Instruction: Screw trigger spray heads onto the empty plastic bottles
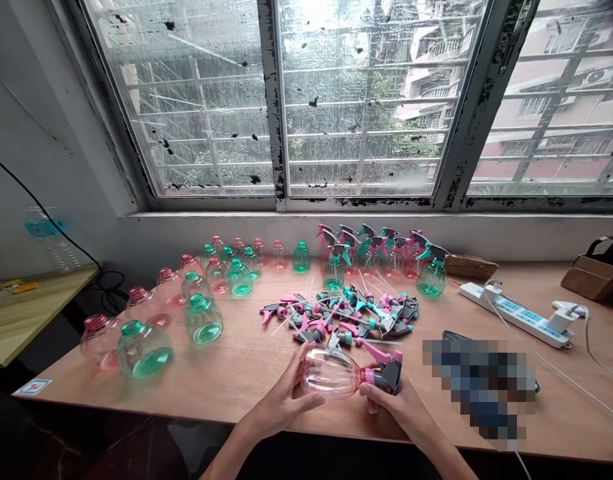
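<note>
Over the table's front edge I hold a clear pink spray bottle [330,372] on its side, its neck pointing right. My left hand [289,393] grips the round base end. At the neck, my right hand [386,395] closes around the pink collar of a grey-and-pink trigger spray head [385,370], which sits on the bottle's mouth. Whether it is screwed tight I cannot tell. Just beyond the bottle lies a heap of loose spray heads [341,313] in pink, teal and grey, with thin tubes sticking out.
Pink and green bottles without heads [204,320] stand in rows at the left. Bottles fitted with spray heads [334,270] stand near the window wall. At right are a white power strip [516,313], a blurred-out device [486,380] with a cable, and a cardboard box [596,277].
</note>
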Motion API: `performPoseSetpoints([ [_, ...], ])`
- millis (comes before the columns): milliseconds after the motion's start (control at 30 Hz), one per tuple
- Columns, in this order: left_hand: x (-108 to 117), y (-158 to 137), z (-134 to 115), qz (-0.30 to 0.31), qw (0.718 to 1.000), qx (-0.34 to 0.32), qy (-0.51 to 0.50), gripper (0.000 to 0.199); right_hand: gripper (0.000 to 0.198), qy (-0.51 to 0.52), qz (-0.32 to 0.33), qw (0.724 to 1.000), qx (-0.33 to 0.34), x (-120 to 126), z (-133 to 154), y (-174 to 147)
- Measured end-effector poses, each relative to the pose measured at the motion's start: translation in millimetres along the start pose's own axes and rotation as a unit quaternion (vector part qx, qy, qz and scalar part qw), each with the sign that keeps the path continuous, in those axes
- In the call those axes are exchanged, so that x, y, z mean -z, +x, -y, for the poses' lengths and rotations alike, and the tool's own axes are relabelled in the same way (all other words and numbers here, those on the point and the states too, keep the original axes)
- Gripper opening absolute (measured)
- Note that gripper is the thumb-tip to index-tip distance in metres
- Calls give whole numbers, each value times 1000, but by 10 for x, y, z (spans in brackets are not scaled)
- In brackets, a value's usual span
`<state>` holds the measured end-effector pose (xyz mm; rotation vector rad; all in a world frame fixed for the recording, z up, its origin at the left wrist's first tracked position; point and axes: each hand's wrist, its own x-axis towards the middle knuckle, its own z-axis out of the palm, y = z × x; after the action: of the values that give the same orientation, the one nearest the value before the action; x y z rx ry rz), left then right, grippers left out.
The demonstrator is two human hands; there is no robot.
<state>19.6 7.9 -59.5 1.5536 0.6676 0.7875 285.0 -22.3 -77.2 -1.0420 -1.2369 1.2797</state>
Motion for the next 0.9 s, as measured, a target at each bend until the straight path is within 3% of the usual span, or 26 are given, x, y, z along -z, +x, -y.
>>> performPoseSetpoints([
  [333, 10, -8, 22, -6, 1000, -17, 20, 112, 43, -18, -9, 1000, -2, -4, 17, -10],
  [667, 1, -31, 13, -22, 999, -9, 35, 104, 47, 11, -2, 1000, -4, 30, -141, 13],
  [800, 12, -21, 54, -17, 1000, 1, 17, 108, 47, 11, -2, 1000, -10, 26, -135, 17],
  [900, 24, -15, 80, -10, 1000, 15, 6, 100, 45, 7, -1, 1000, -7, 17, -98, 19],
])
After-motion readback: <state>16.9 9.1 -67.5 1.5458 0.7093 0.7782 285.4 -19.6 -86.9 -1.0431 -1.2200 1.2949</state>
